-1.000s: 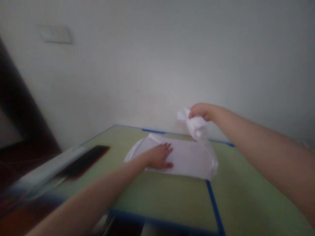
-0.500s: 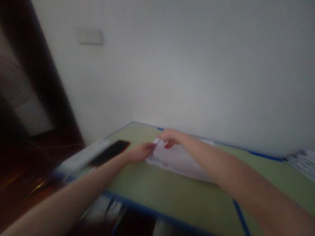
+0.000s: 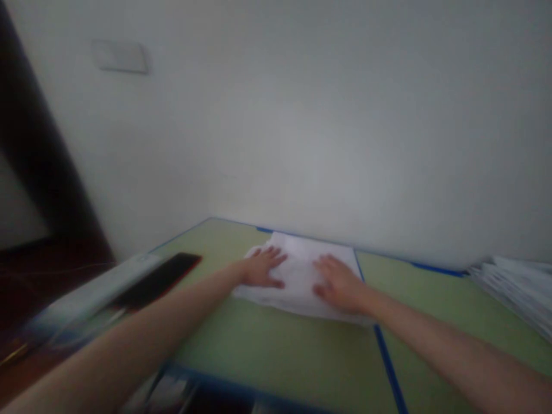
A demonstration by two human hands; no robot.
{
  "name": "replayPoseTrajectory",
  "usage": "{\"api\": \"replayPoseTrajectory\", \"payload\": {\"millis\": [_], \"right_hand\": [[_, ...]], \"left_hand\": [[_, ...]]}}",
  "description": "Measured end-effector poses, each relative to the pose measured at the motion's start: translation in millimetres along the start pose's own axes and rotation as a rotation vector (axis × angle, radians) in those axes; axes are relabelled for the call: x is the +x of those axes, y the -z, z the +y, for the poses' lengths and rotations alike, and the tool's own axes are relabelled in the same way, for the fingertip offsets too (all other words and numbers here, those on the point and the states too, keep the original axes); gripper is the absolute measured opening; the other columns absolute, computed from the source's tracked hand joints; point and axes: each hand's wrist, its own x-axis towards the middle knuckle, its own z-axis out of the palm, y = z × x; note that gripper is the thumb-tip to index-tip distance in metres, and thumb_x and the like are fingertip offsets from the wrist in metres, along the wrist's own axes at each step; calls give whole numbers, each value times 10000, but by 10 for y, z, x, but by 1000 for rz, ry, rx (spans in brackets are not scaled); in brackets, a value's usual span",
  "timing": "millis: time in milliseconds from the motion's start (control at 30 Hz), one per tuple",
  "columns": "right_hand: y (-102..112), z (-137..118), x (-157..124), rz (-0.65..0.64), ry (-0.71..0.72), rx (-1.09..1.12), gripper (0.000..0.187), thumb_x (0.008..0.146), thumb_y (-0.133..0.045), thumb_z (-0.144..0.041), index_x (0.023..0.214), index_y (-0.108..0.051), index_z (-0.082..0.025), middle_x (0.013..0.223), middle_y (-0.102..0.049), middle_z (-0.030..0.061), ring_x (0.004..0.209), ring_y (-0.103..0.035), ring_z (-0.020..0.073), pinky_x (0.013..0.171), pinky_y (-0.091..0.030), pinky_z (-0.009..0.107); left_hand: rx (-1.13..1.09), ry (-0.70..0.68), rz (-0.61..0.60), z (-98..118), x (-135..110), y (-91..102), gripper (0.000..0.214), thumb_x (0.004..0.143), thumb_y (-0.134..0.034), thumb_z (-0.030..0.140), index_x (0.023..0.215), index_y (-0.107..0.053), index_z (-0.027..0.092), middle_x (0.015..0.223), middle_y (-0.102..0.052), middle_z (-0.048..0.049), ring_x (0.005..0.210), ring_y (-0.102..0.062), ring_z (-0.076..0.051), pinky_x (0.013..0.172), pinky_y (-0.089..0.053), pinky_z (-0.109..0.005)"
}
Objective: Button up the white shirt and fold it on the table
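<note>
A white cloth (image 3: 297,287) lies spread on the green tabletop (image 3: 276,342), its near edge slightly wavy. Flat on the cloth's left part rests my left hand (image 3: 261,268), with fingers spread. My right hand (image 3: 338,284) lies on the right part, fingers stretched toward the left and slightly apart. Neither hand grips anything. Blur hides the cloth's finer details, and I cannot tell what kind of cloth item it is.
Left of the cloth are a black flat object with a red edge (image 3: 159,280) and a long white object (image 3: 97,296). A stack of papers (image 3: 513,290) sits at the far right. The wall (image 3: 302,144) rises behind the blue-edged table.
Both hands have let go of the cloth's left end and now lie open on it. My right hand has moved right, and the cloth lies flatter. The view has shifted slightly right.
</note>
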Motion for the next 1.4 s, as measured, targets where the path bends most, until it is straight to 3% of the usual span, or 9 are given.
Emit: {"api": "replayPoseTrajectory", "payload": {"millis": [133, 300, 467, 567, 667, 767, 1000, 1233, 1400], "right_hand": [[-298, 151, -452, -129, 219, -39, 663, 897, -366, -547, 1464, -240, -228, 1528, -144, 89, 1409, -65, 279, 1133, -62, 500], [-105, 836, -584, -170, 278, -96, 514, 914, -403, -369, 1418, -342, -289, 1501, -255, 28, 1402, -135, 252, 1132, -93, 512], [41, 1331, -862, 36, 78, -140, 516, 845, -451, -186, 1358, -454, -235, 1467, -328, 78, 1394, -168, 275, 1115, -113, 562], [102, 1084, -1247, 64, 188, -29, 636, 805, -506, -190, 1421, -349, -220, 1499, -254, 74, 1403, -137, 249, 1131, -155, 514], [183, 648, -1664, -64, 368, 69, 674, 800, -513, -183, 1436, -309, -270, 1500, -257, 39, 1399, -163, 231, 1138, -177, 483], [223, 408, -1997, -142, 429, 122, 677, 815, -499, -193, 1448, -275, -278, 1485, -286, 46, 1381, -226, 221, 1132, -211, 459], [10, 480, -2433, -68, 304, 151, 937, 676, -672, -403, 1471, -205, -233, 1482, -278, 112, 1362, -255, 300, 1122, -207, 498], [-263, 314, -2660, 132, 223, 109, 650, 733, -624, -250, 1361, -457, -246, 1337, -505, 117, 1276, -423, 267, 1056, -357, 455], [-87, 66, -2750, 236, 232, 205, 320, 802, -583, -273, 1118, -634, -294, 1132, -654, 62, 1126, -561, 224, 987, -437, 395]], "left_hand": [[3, 23, -31, 102, -191, -109, 1041, 671, -469, 777, 1481, -125, 221, 1531, -48, -163, 1399, -44, -355, 1094, -107, -532], [-28, 36, -75, 677, -606, 43, 982, 679, -433, 792, 1448, -286, 198, 1475, -269, -205, 1336, -276, -387, 1062, -227, -529], [-272, -316, -150, 1404, -940, 320, 783, 672, -581, 677, 1344, -465, 291, 1318, -528, -96, 1170, -510, -305, 993, -381, -417], [-338, -560, -148, 1490, -925, 424, 786, 613, -665, 634, 1307, -508, 300, 1341, -516, -63, 1226, -462, -310, 1076, -285, -435], [-268, -595, -144, 1370, -821, 360, 987, 552, -694, 646, 1406, -370, 270, 1473, -333, -79, 1345, -276, -354, 1126, -98, -515], [-198, -583, -193, 1303, -795, 119, 1059, 566, -705, 567, 1459, -242, 240, 1514, -221, -95, 1371, -208, -353, 1127, -54, -530], [-109, -348, -80, 1582, -1025, -423, 878, 635, -621, 270, 1443, -278, 287, 1505, -259, -41, 1365, -264, -284, 1140, -200, -447], [-174, -357, 51, 1778, -1100, -493, 619, 707, -581, 254, 1318, -486, 274, 1381, -478, -41, 1271, -432, -247, 1097, -299, -423], [-436, -301, 140, 2010, -1151, -191, 253, 808, -493, 211, 998, -659, 215, 1019, -680, -47, 942, -620, -173, 838, -486, -286]]}}
